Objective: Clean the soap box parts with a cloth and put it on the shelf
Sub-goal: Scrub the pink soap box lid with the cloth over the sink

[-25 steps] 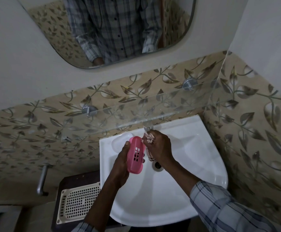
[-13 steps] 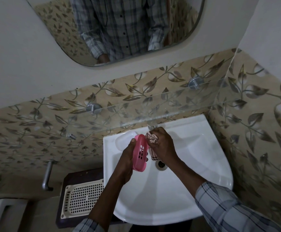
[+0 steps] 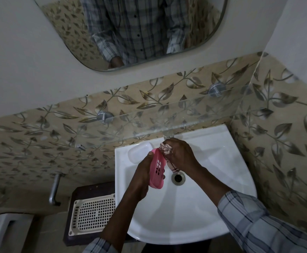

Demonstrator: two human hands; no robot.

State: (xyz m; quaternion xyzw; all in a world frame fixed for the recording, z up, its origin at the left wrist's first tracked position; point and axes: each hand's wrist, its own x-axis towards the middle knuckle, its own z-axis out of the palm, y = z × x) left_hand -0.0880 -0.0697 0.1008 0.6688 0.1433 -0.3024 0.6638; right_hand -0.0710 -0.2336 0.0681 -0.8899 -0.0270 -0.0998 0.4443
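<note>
- Left hand (image 3: 141, 178) grips the pink tray (image 3: 157, 168) over the sink (image 3: 213, 179), its long axis running away from the person.
- Right hand (image 3: 182, 156) clutches the bunched cloth (image 3: 167, 149), pressed to the tray's far end (right side).
- Glass shelf (image 3: 167, 115) sits just above.

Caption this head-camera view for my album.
Left hand holds pink soap tray over sink; right hand presses cloth against it.

Left hand (image 3: 143, 173) centre, fingers curled round pink soap box part (image 3: 157, 170). Right hand (image 3: 181, 156) just right, slightly farther, fist bunching cloth (image 3: 166, 149). Forearms bare.
</note>
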